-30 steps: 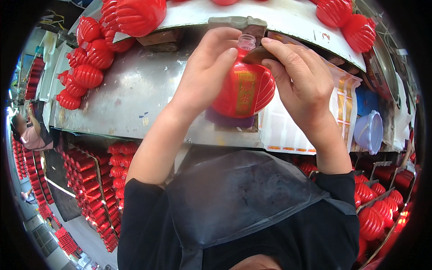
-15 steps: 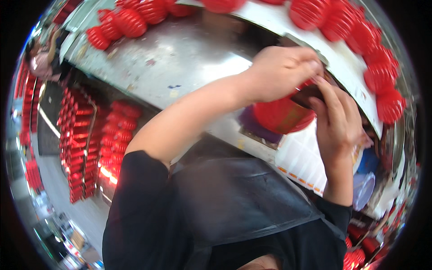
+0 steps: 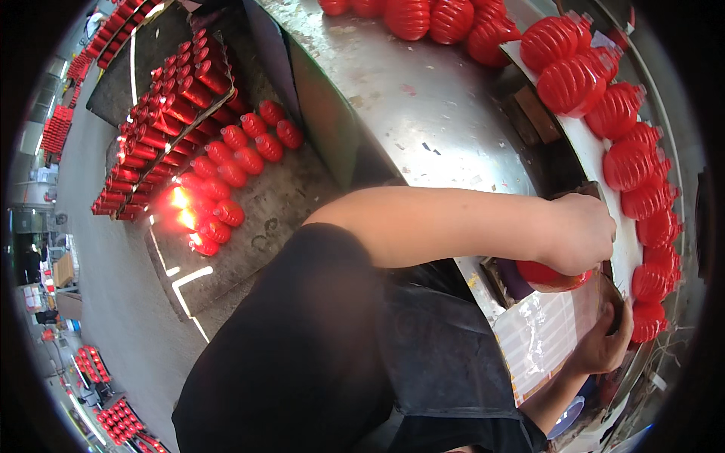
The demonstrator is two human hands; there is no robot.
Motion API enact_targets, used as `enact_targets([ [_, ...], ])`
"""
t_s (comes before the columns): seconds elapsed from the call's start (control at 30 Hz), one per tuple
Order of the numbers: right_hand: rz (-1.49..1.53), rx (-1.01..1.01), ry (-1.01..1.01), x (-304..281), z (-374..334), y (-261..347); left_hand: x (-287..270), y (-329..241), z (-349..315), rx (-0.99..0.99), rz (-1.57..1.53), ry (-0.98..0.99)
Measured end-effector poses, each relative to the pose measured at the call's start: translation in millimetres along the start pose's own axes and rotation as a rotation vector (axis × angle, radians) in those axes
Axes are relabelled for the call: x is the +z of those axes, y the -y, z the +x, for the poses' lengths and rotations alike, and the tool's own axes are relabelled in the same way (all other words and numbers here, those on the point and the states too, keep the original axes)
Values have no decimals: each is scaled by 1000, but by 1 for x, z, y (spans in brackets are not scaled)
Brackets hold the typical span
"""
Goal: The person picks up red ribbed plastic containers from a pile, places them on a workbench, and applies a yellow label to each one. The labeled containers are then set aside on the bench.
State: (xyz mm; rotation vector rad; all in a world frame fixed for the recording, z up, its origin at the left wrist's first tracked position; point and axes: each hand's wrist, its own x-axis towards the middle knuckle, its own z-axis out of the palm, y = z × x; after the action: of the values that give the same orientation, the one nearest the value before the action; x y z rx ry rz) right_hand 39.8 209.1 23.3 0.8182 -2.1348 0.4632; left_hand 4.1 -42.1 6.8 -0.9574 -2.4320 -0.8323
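Camera swung hard left since half a second ago: bench that sat across the top now curves down the right side, and the floor fills the left. Both hands were together on the lantern at mid-frame; now they sit low right, left hand on top, right hand dropped below it.

Biggest first:
- Steel bench [image 3: 423, 113]: bare scuffed sheet metal, bits of debris on it, runs from top centre to lower right.
- Floor [image 3: 113, 249], grey, with a white painted line. A flat tray [image 3: 162, 124] of collapsed red lanterns lies on it, loose round red lanterns [image 3: 226, 162] just beside the tray, some glaring under light.
- Person's dark sleeve and apron fill bottom centre.
- Row of finished red lanterns [image 3: 619, 143] lines the far edge of the bench, touching each other, from top to right rim.
- Clear plastic sheet with printed paper [image 3: 547, 332] lies on the bench near the edge, under the hands.
- Left hand [image 3: 581, 234]: fist closed down over the top of the red lantern [image 3: 550, 275], gripping it. Lantern sits on the bench just above the plastic sheet; only its lower half shows.
- Right hand [image 3: 604, 343]: below the lantern at the bench edge, fingers curled round a dark edge; can't tell what it grips, or how firmly.
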Motion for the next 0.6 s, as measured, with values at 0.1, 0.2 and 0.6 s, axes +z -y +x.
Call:
enact_targets([
  [0.1,248,413,-118,-1,4,13,-34,10,-52,3,47,-223],
  [0.2,604,682,-109,11,19,11,-81,22,-129,-272,-172,-596],
  [0.6,1353,1284,358,79,26,-84,-95,87,-511,-1724,504,-473],
])
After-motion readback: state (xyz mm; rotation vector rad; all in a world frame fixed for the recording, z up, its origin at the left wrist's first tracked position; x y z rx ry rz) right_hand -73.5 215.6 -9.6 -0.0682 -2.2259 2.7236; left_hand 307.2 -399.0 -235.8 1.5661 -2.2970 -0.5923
